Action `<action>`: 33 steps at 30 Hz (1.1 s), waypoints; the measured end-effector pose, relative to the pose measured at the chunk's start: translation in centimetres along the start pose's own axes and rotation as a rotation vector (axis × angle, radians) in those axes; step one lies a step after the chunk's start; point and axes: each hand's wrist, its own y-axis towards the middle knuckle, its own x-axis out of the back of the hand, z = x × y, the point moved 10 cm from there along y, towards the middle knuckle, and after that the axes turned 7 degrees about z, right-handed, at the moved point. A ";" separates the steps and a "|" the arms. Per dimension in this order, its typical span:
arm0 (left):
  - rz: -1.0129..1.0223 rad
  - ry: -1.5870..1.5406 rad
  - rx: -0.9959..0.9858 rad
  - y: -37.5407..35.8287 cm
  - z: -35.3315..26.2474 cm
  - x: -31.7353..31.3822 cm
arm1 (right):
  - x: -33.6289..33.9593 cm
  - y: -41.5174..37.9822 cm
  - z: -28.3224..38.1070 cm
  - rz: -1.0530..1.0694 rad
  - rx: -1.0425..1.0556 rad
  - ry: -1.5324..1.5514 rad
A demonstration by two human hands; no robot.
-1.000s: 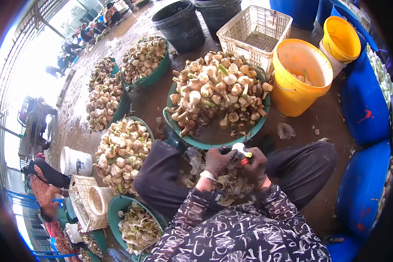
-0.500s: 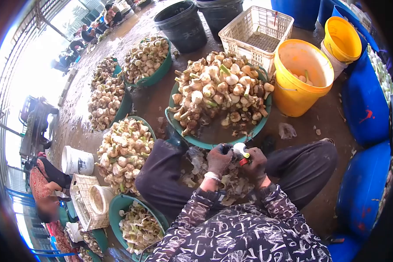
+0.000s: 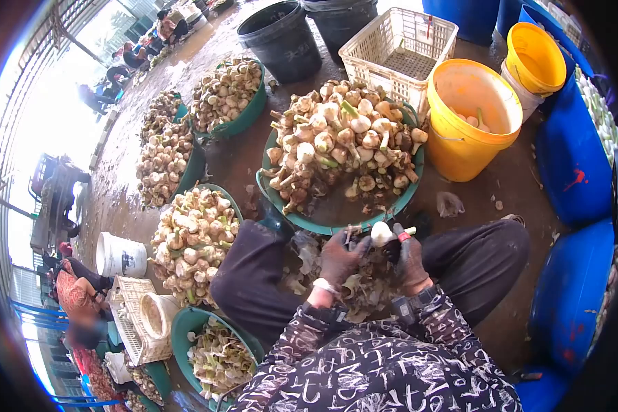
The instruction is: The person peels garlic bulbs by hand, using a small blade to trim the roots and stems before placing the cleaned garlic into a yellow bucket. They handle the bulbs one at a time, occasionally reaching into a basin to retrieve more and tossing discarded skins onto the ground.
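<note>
A white peeled garlic bulb (image 3: 382,234) is between my gloved hands, its pale green stem sticking out to the right. My right hand (image 3: 409,255) is closed round the stem side, with something red at its fingertips. My left hand (image 3: 341,255) is bent at the bulb's left side; something small and dark shows at its fingertips, too small to name. Just beyond my hands stands a large green tub (image 3: 316,225) heaped with unpeeled garlic (image 3: 350,134). Loose peelings (image 3: 364,285) lie between my legs.
Yellow buckets (image 3: 470,151) and a cream crate (image 3: 398,58) stand beyond the tub. Black buckets (image 3: 281,44) are at the back. Blue barrels (image 3: 573,295) line the right. More garlic tubs (image 3: 244,120) are at left, with a person (image 3: 75,292) beyond.
The bulb has turned, so its stem now points right past my right hand. My left hand has shifted slightly, with its fingers more spread. The person at left has moved a little.
</note>
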 end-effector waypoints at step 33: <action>0.087 -0.141 0.073 2.3 9.4 -0.2 | -2.9 -0.4 -1.6 0.392 -0.193 0.244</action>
